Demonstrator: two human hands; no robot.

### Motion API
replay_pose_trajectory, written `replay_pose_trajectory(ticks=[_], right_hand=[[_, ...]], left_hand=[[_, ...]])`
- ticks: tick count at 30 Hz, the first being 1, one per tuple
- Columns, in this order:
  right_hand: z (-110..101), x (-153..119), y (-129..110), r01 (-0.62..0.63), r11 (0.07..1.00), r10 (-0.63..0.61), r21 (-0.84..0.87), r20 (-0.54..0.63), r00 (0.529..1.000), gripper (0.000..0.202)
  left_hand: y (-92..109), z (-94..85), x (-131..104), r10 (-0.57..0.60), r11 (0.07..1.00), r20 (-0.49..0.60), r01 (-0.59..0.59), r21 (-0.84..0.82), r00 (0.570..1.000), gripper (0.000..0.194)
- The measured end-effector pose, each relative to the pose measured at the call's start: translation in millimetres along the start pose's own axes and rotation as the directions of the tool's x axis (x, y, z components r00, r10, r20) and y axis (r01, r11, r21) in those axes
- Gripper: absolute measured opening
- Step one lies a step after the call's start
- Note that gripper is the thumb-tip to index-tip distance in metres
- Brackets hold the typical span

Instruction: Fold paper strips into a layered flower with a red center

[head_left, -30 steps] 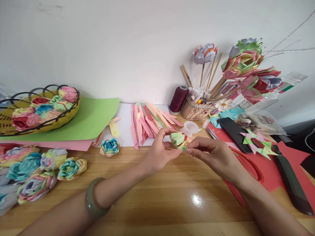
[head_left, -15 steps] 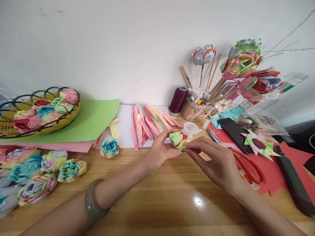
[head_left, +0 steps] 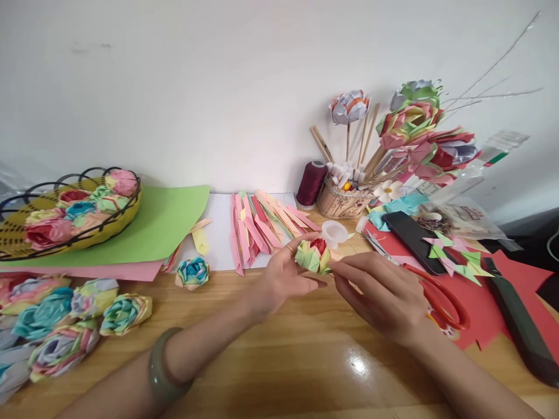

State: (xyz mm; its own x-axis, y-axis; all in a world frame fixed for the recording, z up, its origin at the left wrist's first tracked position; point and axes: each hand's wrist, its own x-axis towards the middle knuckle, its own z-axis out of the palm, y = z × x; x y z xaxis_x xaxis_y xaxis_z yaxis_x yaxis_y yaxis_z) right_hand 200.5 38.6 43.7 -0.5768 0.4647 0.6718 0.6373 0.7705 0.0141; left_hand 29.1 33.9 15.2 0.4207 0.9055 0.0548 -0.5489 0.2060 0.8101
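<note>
A small folded paper flower, green and yellow outside with a red centre, is held above the wooden table. My left hand cups it from the left, fingers behind it and the thumb stretched out below. From the right, the closed fingertips of my right hand pinch at the flower's lower right edge. A clear round plastic cup stands just behind the flower. Folded paper strips in pink, peach and red lie behind my left hand on white paper. A blue paper flower rests on the table to the left.
A yellow basket of paper flowers sits at left on green paper; more flowers lie before it. At right are red-handled scissors, a black phone, a dark cutter, a thread spool and a stick holder.
The flower has tilted, showing more of its red centre. My left thumb has come away from its front, and my right hand has shifted slightly. The camera view has moved a little.
</note>
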Motion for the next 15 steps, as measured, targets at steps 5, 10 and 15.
replay_pose_trajectory(ticks=[5,10,15], right_hand=[[0.6,-0.8,-1.0,-0.003,0.998,0.005,0.063,-0.031,0.999,0.018],[-2.1,2.0,-7.8,-0.353,0.846,0.397,0.399,-0.031,0.917,0.011],[-3.0,12.1,-3.0,-0.759,0.317,0.568,0.569,0.527,0.633,0.022]], left_hand=[[-3.5,1.6,1.2,0.132,0.975,-0.069,-0.117,0.188,0.989,0.048],[-5.6,2.5,1.2,0.216,0.947,-0.088,-0.186,0.262,0.972,0.042],[-3.7,1.7,2.9,0.298,0.906,-0.125,-0.239,0.349,0.946,0.042]])
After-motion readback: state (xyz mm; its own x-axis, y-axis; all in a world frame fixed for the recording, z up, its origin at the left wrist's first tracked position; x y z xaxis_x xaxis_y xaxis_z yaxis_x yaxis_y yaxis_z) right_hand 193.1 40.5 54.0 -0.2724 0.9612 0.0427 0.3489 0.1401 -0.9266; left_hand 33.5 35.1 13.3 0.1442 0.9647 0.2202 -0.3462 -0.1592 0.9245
